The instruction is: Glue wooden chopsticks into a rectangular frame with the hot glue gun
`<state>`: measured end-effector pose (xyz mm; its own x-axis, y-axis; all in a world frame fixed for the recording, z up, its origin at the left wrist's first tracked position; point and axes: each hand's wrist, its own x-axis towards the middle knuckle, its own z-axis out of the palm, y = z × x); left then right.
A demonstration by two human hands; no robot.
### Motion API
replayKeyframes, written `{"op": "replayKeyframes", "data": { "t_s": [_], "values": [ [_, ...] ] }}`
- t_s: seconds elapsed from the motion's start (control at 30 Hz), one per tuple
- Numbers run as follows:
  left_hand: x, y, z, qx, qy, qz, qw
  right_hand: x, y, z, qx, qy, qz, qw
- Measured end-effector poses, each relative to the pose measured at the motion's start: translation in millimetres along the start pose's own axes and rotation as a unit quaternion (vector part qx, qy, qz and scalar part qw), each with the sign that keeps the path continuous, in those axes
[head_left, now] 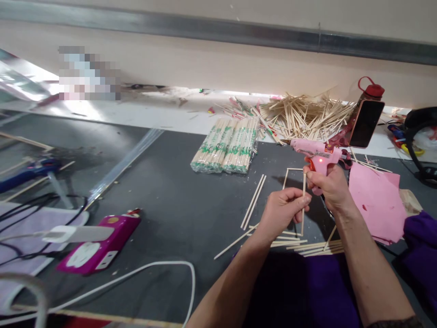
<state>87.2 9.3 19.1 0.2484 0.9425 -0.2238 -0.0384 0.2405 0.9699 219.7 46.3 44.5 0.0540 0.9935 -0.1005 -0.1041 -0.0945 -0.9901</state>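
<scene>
Our left hand (285,212) pinches a thin wooden stick (302,225) between thumb and fingertips. Our right hand (329,187), touching it, is closed round the grip of a pink glue gun (316,150). The stick's long axis runs near to far, almost upright, its far end probably kept beside the gun for gluing. The nozzle points left. Loose sticks (254,200) lie left on the dark table (177,200), wrapped bundles (227,146) farther off.
</scene>
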Motion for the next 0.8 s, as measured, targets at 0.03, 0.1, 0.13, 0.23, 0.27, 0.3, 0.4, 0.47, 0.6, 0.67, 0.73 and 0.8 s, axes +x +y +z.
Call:
{"op": "replayKeyframes", "data": {
  "t_s": [0.03, 0.1, 0.13, 0.23, 0.27, 0.3, 0.4, 0.47, 0.6, 0.67, 0.73, 0.8],
  "values": [
    [-0.3, 1.2, -0.5, -0.018, -0.013, -0.007, 1.0, -0.4, -0.2, 0.7, 0.01, -0.003, 0.002, 1.0],
    [-1.3, 4.3, -1.4, -0.046, -0.032, -0.015, 0.998, -0.1, 1.1, 1.2, 0.025, -0.007, 0.001, 1.0],
    [-1.9, 5.8, -1.8, -0.057, -0.038, -0.017, 0.998, 0.6, 2.4, 0.9, 0.029, -0.008, 0.0, 1.0],
    [-2.6, 8.2, -2.9, -0.085, -0.036, -0.012, 0.996, 3.4, 5.7, -2.6, 0.017, 0.001, 0.006, 1.0],
    [-1.9, 8.1, -3.6, -0.093, -0.026, -0.01, 0.995, 4.1, 5.8, -4.6, 0.008, 0.003, 0.01, 1.0],
    [-0.8, 7.5, -4.6, -0.1, -0.011, -0.009, 0.995, 4.5, 5.1, -6.9, 0.001, 0.004, 0.013, 1.0],
    [4.6, 4.5, -9.1, -0.114, 0.048, -0.003, 0.992, 4.2, -0.4, -14.2, -0.011, -0.008, 0.011, 1.0],
    [8.3, 3.1, -12.9, -0.118, 0.086, 0.006, 0.989, 3.6, -4.9, -18.6, -0.014, -0.022, 0.003, 1.0],
    [12.1, 2.9, -19.0, -0.112, 0.138, 0.031, 0.984, 3.2, -9.7, -23.5, 0.004, -0.055, -0.019, 0.998],
    [12.5, 2.9, -20.0, -0.108, 0.144, 0.041, 0.983, 3.0, -10.3, -23.5, 0.012, -0.058, -0.02, 0.998],
    [12.3, 2.7, -19.8, -0.106, 0.144, 0.044, 0.983, 2.1, -11.2, -22.4, 0.0, -0.045, -0.009, 0.999],
    [11.6, 2.6, -18.8, -0.1, 0.141, 0.042, 0.984, 0.1, -12.9, -20.8, -0.024, -0.033, 0.007, 0.999]
  ]
}}
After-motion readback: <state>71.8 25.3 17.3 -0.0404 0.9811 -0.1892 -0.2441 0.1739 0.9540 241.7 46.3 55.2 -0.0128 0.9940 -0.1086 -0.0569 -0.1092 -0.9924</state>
